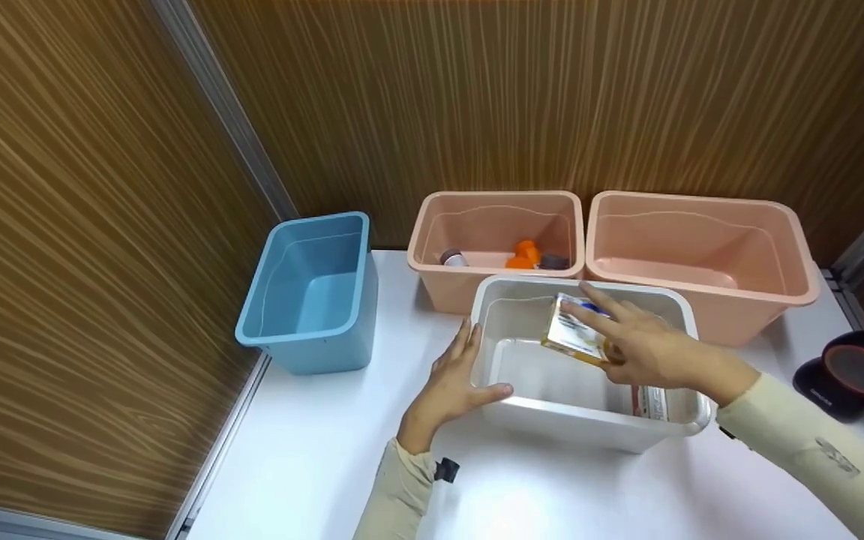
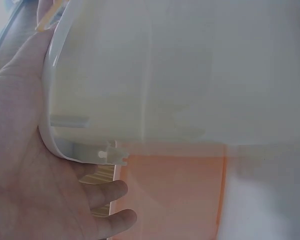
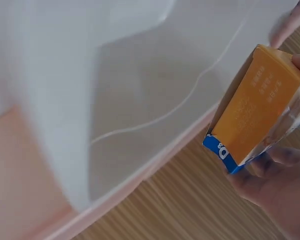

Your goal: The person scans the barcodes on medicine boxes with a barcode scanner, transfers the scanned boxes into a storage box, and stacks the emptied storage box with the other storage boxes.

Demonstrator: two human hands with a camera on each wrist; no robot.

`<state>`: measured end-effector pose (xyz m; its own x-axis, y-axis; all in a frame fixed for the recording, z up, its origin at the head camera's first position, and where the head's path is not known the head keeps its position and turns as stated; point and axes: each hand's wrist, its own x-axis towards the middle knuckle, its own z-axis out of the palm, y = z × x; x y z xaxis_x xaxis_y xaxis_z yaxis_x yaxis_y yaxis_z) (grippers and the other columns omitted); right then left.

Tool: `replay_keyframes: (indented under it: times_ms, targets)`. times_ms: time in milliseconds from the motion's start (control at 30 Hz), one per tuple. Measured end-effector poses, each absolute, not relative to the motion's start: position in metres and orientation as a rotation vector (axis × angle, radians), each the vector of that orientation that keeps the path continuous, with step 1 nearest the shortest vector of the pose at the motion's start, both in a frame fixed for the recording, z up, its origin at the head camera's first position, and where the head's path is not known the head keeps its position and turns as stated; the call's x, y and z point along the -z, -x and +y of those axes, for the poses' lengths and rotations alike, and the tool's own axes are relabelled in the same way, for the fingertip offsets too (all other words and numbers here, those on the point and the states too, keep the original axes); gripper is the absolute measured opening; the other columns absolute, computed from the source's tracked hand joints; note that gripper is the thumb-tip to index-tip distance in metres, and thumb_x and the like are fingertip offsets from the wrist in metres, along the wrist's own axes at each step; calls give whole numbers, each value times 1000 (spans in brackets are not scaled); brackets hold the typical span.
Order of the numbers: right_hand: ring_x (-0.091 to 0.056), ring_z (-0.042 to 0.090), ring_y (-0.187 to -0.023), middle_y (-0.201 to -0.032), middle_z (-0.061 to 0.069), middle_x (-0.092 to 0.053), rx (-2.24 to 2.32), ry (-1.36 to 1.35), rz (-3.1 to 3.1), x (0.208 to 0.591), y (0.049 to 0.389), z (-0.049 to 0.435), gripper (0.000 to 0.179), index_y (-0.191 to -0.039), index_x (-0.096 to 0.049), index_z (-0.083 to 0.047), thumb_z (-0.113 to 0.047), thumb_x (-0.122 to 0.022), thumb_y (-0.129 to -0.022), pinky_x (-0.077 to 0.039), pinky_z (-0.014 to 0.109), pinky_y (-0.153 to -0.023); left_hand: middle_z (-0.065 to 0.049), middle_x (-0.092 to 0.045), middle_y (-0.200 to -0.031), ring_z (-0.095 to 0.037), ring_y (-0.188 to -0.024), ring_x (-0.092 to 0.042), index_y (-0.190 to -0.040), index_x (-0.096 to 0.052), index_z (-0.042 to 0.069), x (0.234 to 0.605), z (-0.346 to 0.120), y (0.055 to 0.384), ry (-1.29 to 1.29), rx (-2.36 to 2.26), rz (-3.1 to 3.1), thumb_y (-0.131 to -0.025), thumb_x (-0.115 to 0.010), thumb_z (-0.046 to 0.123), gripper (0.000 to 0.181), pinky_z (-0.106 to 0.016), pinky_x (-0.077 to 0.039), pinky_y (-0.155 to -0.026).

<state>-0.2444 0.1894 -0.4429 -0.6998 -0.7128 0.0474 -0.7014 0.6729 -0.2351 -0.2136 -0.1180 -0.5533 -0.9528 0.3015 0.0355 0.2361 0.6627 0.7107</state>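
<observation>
In the head view a small carton (image 1: 576, 328), white on its face with yellow and blue parts, is held by my right hand (image 1: 646, 341) over the white bin (image 1: 589, 414). The right wrist view shows the carton's orange side (image 3: 257, 105) and blue end, gripped between thumb and fingers. My left hand (image 1: 451, 379) rests against the bin's left end, thumb over the front rim and fingers extended along the outside. Inside the bin, at its right end, another printed package (image 1: 651, 403) lies partly hidden under my right hand.
A blue bin (image 1: 304, 336) stands at the left. Behind the white bin are two pink bins; the left one (image 1: 492, 196) holds orange items and dark-capped bottles, the right one (image 1: 702, 204) stands beside it. A black scanner-like device (image 1: 848, 375) sits at the right edge.
</observation>
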Motion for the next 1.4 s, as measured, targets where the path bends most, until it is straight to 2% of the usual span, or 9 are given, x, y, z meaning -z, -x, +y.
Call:
replay_keyframes:
  times_ms: [167, 267, 367, 633, 733, 900, 1100, 1300, 1400]
  targets:
    - [-44, 34, -108, -158, 8, 1, 402, 1178, 2895, 439, 236, 204, 105, -153, -14, -29, -16, -78, -70, -41, 47, -78, 13, 13, -156, -27, -141, -6, -153, -7, 24, 554, -119, 214, -422, -1173, 2762, -69, -61, 76, 112, -54, -19, -106]
    - [-38, 44, -120, -157, 11, 2, 477, 1149, 2914, 435, 231, 214, 107, -153, -14, -25, -15, -79, -70, -39, 56, -86, 13, 13, -156, -25, -141, -6, -153, -7, 25, 554, -118, 215, -425, -1179, 2766, -69, -60, 76, 111, -53, -19, -107]
    - [-32, 46, -124, -157, 11, 5, 525, 1090, 2930, 430, 225, 222, 109, -154, -11, -24, -14, -80, -70, -39, 56, -86, 15, 13, -155, -25, -141, -6, -153, -7, 25, 554, -118, 214, -434, -1192, 2771, -70, -61, 74, 111, -53, -18, -107]
    - [-36, 44, -121, -157, 10, -4, 543, 1111, 3056, 427, 209, 237, 104, -153, -17, -19, -18, -80, -70, -35, 56, -89, 17, 14, -154, -29, -140, -11, -153, -6, 25, 554, -118, 211, -410, -1218, 2759, -69, -64, 73, 113, -57, -22, -104]
    - [-39, 40, -120, -154, 14, -18, 532, 1138, 3108, 429, 207, 243, 103, -152, -20, -16, -16, -80, -68, -34, 54, -88, 18, 15, -154, -31, -139, -12, -153, -5, 26, 554, -118, 211, -406, -1215, 2753, -68, -61, 76, 114, -57, -23, -103]
    - [-46, 35, -111, -137, 19, -40, 507, 1134, 3170, 430, 206, 253, 102, -151, -25, -17, -15, -81, -66, -35, 53, -84, 17, 15, -154, -32, -139, -11, -153, -5, 27, 554, -116, 213, -418, -1221, 2753, -67, -60, 78, 115, -58, -23, -103]
    - [-48, 31, -102, -135, 18, -43, 481, 1079, 3244, 434, 204, 265, 105, -151, -27, -17, -20, -83, -62, -35, 47, -76, 17, 17, -154, -33, -139, -11, -153, -3, 27, 554, -116, 213, -422, -1206, 2759, -69, -63, 74, 113, -59, -22, -103]
    - [-41, 35, -104, -130, 21, -42, 533, 941, 3306, 435, 203, 276, 121, -153, -15, -15, -23, -89, -57, -32, 53, -85, 16, 16, -154, -34, -139, -12, -153, -2, 27, 555, -116, 213, -428, -1205, 2771, -68, -62, 76, 114, -57, -23, -103]
    - [-44, 34, -101, -124, 23, -47, 529, 916, 3323, 434, 200, 282, 126, -153, -9, -11, -15, -91, -57, -37, 52, -85, 15, 16, -154, -32, -139, -10, -153, -3, 26, 556, -116, 213, -445, -1228, 2762, -69, -62, 74, 113, -58, -21, -104]
